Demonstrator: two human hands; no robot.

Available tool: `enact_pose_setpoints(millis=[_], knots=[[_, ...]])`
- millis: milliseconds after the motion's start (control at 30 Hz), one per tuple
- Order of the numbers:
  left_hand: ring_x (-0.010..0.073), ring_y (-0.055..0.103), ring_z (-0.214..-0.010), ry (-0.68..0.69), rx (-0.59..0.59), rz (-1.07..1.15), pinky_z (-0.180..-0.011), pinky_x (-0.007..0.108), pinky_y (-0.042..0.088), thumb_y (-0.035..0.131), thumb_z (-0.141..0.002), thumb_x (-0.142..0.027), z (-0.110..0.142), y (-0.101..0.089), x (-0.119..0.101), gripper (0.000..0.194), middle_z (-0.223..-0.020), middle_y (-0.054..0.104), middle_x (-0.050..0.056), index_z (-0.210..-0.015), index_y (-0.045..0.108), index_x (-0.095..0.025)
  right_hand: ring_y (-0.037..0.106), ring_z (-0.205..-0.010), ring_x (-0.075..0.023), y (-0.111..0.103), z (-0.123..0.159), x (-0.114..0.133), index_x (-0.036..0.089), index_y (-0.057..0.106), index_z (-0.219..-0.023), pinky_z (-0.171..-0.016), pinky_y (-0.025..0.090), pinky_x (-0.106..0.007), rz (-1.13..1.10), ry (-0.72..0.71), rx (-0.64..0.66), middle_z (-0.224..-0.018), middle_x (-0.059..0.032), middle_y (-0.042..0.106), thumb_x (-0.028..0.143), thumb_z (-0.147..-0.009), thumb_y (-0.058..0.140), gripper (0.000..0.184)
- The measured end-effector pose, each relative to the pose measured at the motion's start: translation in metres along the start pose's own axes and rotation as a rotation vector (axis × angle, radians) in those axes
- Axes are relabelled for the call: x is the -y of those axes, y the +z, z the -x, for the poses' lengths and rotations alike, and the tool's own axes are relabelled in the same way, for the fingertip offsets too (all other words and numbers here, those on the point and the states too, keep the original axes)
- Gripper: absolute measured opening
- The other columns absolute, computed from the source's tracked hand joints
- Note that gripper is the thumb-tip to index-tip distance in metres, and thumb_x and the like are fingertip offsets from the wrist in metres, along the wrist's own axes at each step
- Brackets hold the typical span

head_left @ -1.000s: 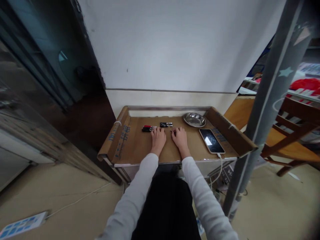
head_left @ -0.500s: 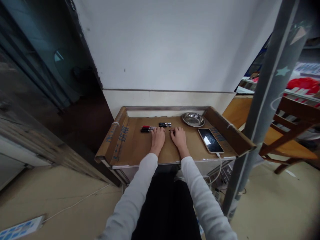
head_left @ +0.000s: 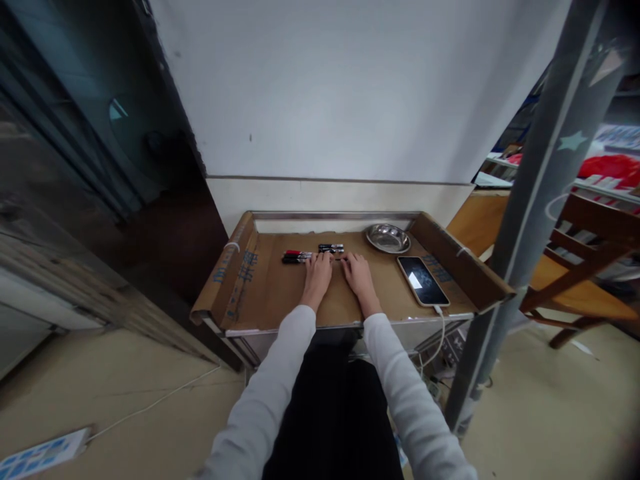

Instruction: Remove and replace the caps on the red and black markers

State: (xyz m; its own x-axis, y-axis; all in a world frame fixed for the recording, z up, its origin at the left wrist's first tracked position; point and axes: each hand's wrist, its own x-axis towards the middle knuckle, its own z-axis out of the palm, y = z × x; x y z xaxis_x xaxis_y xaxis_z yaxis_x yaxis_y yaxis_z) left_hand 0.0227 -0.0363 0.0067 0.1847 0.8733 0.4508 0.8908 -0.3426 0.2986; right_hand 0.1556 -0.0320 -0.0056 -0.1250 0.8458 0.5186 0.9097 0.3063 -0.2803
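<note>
My left hand (head_left: pixel 318 272) rests palm down on the cardboard-covered table, with its fingers curled over the right ends of several markers (head_left: pixel 296 254). One of these has a red end, and the rest look black. Facing it, my right hand (head_left: pixel 358 272) has its fingers pinched together at a thin dark piece (head_left: pixel 338 259) in the small gap between the hands. Whether that piece is part of a marker I cannot make out. Just beyond the fingers lies a pair of black and silver markers (head_left: pixel 331 247), side by side.
A round steel dish (head_left: pixel 388 237) stands at the back right. Nearer lies a phone (head_left: pixel 423 281) with a white cable (head_left: pixel 441 333) running over the front edge. Raised cardboard sides (head_left: pixel 463 267) flank the tabletop. A grey metal post (head_left: pixel 520 220) and a wooden chair (head_left: pixel 575 267) are to the right.
My right hand has shifted slightly, and the thin dark piece now spans more of the gap toward my left hand. The markers, dish and phone lie as before; the view moved a little.
</note>
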Motion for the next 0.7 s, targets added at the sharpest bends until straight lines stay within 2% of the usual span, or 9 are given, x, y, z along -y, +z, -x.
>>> enact_pose_setpoints(millis=[700], knots=[[0.0226,0.049,-0.095,0.003,0.004,0.019,-0.083,0.036,0.033,0.032,-0.092,-0.024,-0.0001,-0.0019,0.0003,0.023,-0.102,0.061,0.006,-0.1,0.054,-0.021,0.052,-0.087,-0.0201,-0.0043,-0.0001,0.0016,0.017,0.058,-0.097,-0.077,0.035,-0.029,-0.023,0.017,-0.015,-0.092,-0.0087,0.061,0.021,-0.09,0.037,0.022]])
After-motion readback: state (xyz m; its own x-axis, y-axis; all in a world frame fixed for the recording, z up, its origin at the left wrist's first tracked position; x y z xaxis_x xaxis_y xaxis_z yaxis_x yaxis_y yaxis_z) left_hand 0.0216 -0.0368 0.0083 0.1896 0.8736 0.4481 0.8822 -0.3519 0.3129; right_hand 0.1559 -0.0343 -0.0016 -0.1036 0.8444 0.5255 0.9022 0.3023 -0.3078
